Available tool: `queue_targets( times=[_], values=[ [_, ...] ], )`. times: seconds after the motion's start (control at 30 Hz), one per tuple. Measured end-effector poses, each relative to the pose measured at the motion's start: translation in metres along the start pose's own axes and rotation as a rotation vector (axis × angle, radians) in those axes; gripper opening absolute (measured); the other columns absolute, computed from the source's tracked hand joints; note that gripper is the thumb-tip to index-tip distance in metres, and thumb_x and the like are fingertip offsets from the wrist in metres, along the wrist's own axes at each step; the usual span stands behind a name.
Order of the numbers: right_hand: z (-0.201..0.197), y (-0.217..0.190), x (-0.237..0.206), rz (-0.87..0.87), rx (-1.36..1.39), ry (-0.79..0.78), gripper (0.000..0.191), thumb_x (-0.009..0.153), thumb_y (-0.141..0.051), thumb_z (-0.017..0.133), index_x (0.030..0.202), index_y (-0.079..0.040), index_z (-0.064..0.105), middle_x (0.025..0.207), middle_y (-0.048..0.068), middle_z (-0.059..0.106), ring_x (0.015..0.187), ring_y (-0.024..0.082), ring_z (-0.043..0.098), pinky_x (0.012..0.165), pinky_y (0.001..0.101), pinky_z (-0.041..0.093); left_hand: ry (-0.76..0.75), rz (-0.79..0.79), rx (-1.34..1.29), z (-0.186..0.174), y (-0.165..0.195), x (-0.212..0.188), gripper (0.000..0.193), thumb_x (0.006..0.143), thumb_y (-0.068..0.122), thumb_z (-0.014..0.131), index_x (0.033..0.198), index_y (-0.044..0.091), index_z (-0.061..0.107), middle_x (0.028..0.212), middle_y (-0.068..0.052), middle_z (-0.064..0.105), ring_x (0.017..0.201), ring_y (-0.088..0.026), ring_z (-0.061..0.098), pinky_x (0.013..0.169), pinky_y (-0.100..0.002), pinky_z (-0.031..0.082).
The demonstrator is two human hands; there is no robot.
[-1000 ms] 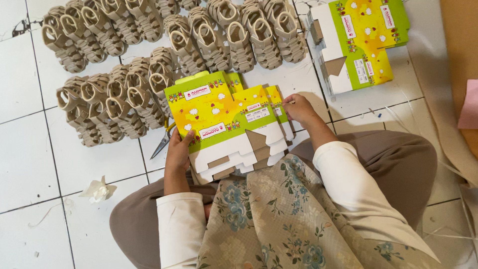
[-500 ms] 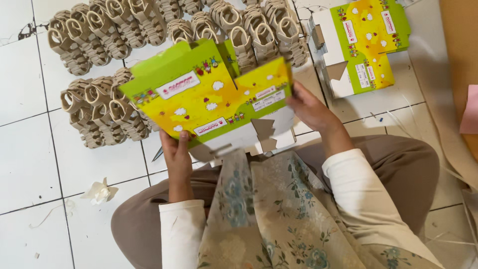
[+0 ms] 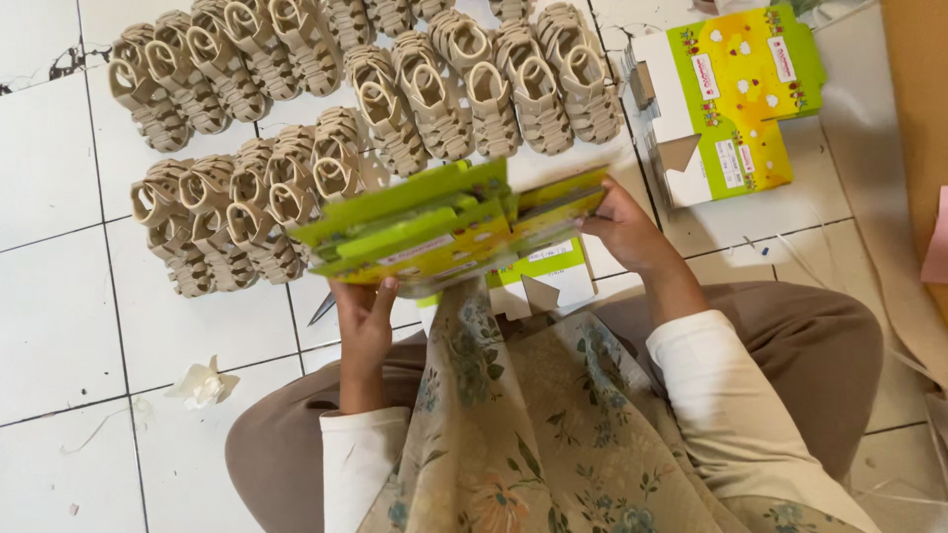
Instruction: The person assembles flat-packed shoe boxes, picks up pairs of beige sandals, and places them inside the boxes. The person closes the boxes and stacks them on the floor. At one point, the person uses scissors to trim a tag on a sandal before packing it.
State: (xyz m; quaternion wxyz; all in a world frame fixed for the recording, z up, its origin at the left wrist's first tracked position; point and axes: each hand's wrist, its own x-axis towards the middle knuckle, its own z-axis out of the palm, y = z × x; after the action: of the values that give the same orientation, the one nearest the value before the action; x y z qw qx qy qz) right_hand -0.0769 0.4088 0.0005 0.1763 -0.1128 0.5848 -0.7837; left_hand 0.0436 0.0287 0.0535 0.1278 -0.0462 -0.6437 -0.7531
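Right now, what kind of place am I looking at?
Probably a small home workshop where footwear gets packed. Rows of beige sandals lie on a white tiled floor, and both hands hold a flat green-and-yellow carton, with more flat cartons stacked nearby.

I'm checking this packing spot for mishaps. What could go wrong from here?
The flat box blank, held by left hand and right hand, hangs close above the beige sandals and might knock their rows askew. A pointed metal tool lies half hidden beneath, near the left hand: possible jab.
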Motion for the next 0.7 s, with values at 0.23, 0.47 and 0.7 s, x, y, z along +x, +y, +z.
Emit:
queue_targets(
  times=[0.23,0.47,0.7],
  values=[
    [-0.003,0.025,0.013,0.170,-0.215,0.050,0.064,0.089,0.010,0.058,0.148,-0.008,0.040,0.139,0.005,0.060,0.129,0.016,0.056,0.110,0.0343,0.044,0.019,-0.123,0.009,0.004,-0.027,0.010,0.069,0.099,-0.006,0.060,0.155,0.000,0.021,0.147,-0.018,0.047,0.135,-0.025,0.049,0.111,-0.040,0.045],
    [-0.008,0.020,0.014,0.033,-0.095,0.068,0.056,0.092,0.007,0.065,0.144,-0.004,0.047,0.135,0.007,0.063,0.127,0.016,0.058,0.111,0.0339,0.046,0.251,0.114,0.633,0.030,0.015,-0.005,0.069,0.099,-0.005,0.062,0.154,-0.005,0.020,0.156,-0.023,0.030,0.143,-0.031,0.037,0.120,-0.044,0.031],
    [-0.010,-0.003,0.009,-0.078,0.312,0.158,0.051,0.099,0.004,0.062,0.146,-0.009,0.046,0.140,0.008,0.062,0.131,0.021,0.059,0.113,0.0400,0.048,-0.486,0.145,0.237,0.153,0.078,-0.117,0.032,0.107,0.029,0.045,0.113,0.006,0.066,0.119,-0.014,0.071,0.135,-0.041,0.051,0.120,-0.060,0.016]
  ],
)
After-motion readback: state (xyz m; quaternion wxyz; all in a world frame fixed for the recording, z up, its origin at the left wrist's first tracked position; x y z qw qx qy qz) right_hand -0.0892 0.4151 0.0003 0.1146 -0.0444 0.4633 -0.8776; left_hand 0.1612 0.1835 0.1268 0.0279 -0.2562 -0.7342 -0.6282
